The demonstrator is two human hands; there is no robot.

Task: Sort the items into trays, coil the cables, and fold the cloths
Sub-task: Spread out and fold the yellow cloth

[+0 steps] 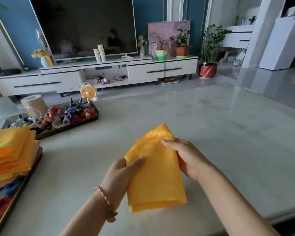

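L hand [124, 169] pinches the 9 o'clock edge of the folded yellow-orange textured cloth [155, 178], thumb on top. R hand [186, 157] grips its 2 o'clock edge. Cloth is over the glossy pale marble-look worktop [211, 125], centre. Stack of folded yellow cloths [10, 150] at 9 o'clock; dark rectangular tray [97, 114] w/ toys at 10.

Folded cloth [156, 169] held above bench [211, 120] centre; cloth stack [10, 150] on tray [15, 195] at left, toy tray [71, 123] behind it.
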